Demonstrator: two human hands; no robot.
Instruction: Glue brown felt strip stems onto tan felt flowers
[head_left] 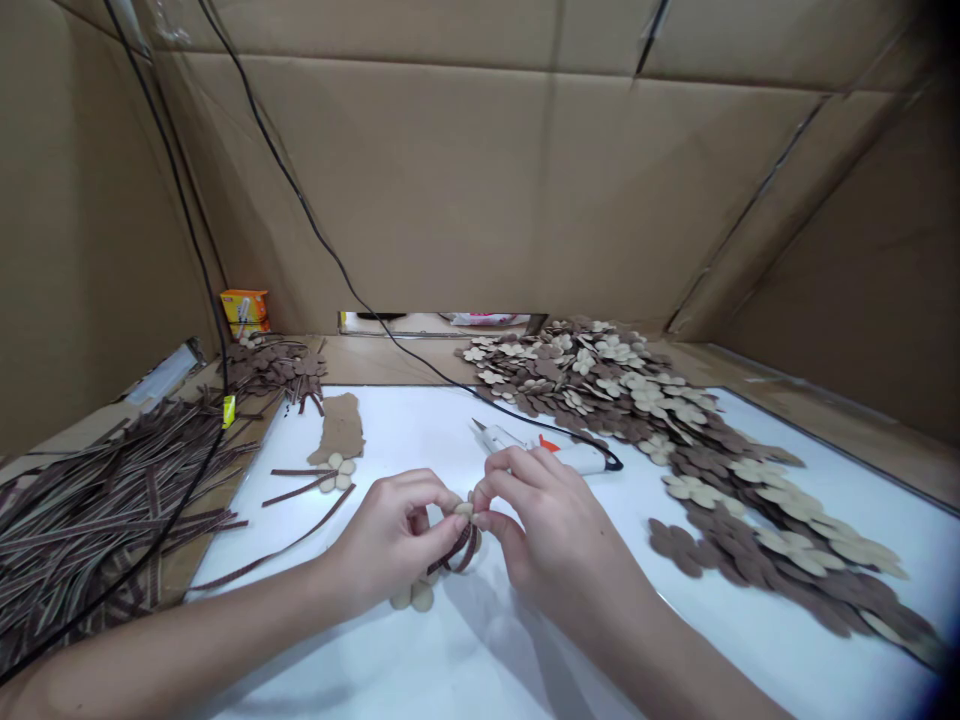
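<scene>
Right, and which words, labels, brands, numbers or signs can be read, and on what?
None reads clearly.
Orange-and-yellow box: print too small to read.
Pale packet at the back: reddish marks, too blurred.
Yellow cable tag: any marking too small.

1. The left hand (394, 530) and right hand (551, 515) pinch a beige flower (464, 508), a brown ribbon (472, 550) looped below.
2. Another flower (337, 472) with ribbon tails lies on the white table (420, 430), beside torn cardboard (341, 425).
3. Beyond the right hand lies a glue gun (589, 459), a black cable (300, 195) reaching its end.
4. Loose flowers (600, 375) heap right; ribbon strips (120, 490) heap left.
</scene>
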